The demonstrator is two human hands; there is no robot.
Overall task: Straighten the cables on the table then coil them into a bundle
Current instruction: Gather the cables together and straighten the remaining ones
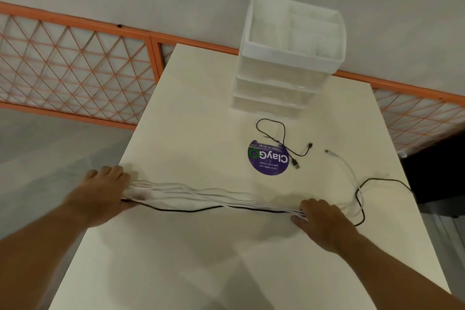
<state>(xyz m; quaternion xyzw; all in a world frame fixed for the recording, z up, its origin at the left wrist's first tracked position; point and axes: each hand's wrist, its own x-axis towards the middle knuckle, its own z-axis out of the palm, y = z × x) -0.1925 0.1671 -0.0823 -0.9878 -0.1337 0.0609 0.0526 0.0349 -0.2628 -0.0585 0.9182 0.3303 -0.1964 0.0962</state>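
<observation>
Several white cables and one black cable lie stretched side by side as a long bundle (214,199) across the white table (191,259). My left hand (103,194) grips the bundle's left end at the table's left edge. My right hand (324,221) holds the bundle's right end, fingers curled over the strands. Past my right hand, a white cable tail (348,171) and a black cable loop (362,199) trail loose toward the right edge. A separate thin black cable (281,141) lies tangled further back.
A round purple sticker (268,158) marks the table's middle, under part of the thin black cable. A white plastic drawer unit (289,58) stands at the back. An orange lattice railing (75,68) runs behind the table.
</observation>
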